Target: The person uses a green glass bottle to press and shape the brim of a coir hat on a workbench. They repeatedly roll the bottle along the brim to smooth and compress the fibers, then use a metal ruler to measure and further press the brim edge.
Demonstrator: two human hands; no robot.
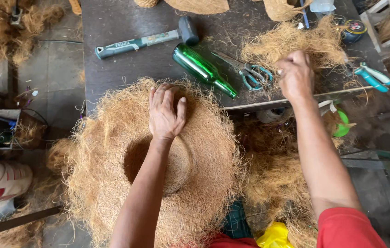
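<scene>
On the dark workbench [126, 69] edge, my left hand [165, 112] lies flat, fingers spread, on the wide coir-fibre ring [112, 151], already shaped around its hollow. My right hand [296, 76] pinches loose coir [291, 43]; rim looks ragged, unfinished.

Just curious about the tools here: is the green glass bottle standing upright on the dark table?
No, the green glass bottle lies on its side on the dark table, beside the scissors.
</scene>
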